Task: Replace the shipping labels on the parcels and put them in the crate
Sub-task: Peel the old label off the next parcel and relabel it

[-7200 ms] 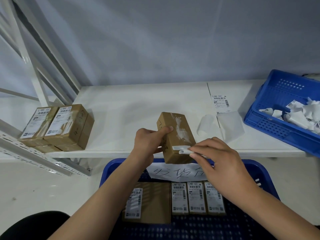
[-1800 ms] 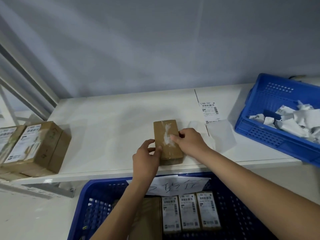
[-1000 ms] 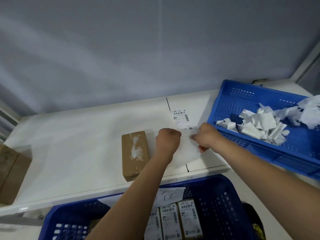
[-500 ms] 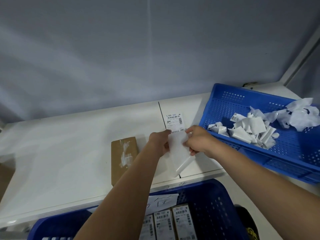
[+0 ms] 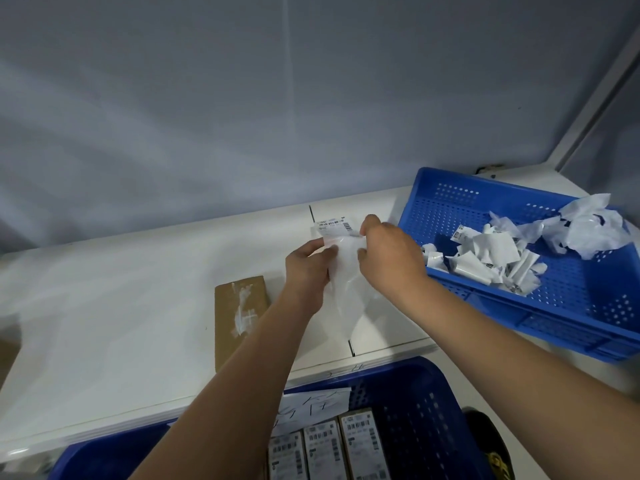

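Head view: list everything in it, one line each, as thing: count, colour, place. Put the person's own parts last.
Table: one, white, across the middle.
Stripped parcel: one, brown with white label residue, flat on the table left of the hands.
Label sheet: one, white, translucent, held above the table by both hands.
Printed label: one, white with barcodes, at the sheet's top edge.
Scrap crate: one, blue, on the table at right.
Torn labels: a pile, white, inside the scrap crate.
Front crate: one, blue, below the table edge.
Relabelled parcels: three seen, white labels, in the front crate.
Handwritten note: one, white, in the front crate.
Left hand: pinches the sheet.
Right hand: pinches the sheet.
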